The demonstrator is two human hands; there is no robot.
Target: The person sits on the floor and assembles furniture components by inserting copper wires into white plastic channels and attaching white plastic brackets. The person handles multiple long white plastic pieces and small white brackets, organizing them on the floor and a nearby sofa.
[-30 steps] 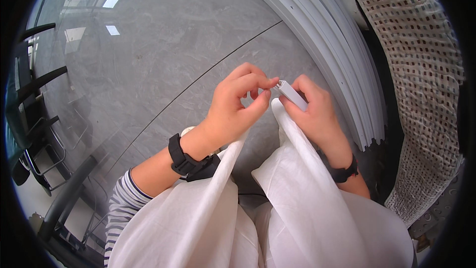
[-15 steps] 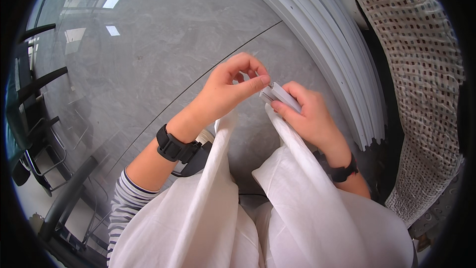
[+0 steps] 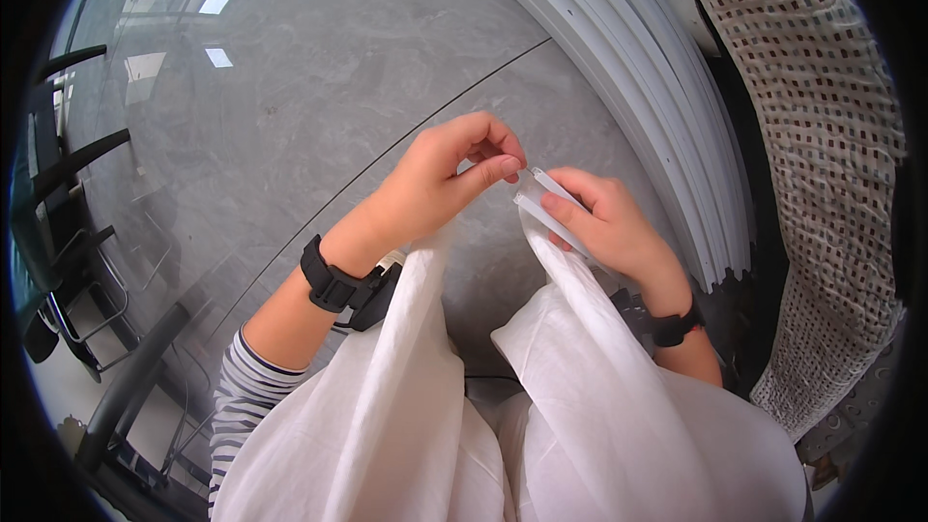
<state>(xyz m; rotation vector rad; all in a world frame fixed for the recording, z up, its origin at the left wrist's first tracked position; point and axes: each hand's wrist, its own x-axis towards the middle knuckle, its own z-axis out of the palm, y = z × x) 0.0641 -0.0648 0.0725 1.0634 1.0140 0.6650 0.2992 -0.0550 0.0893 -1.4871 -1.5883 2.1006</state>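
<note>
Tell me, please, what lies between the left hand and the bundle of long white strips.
In the head view, the right hand, holding slim white pieces, lies between them, with grey floor alongside.

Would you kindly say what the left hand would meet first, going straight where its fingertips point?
Probably the upper white strip in the right hand, though depth there is unclear.

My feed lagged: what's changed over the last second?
The left hand shifted left. Two white strips now show in the right hand, ends apart, where one showed at first. The right hand kept its hold; the rails and cloth stayed put.
</note>
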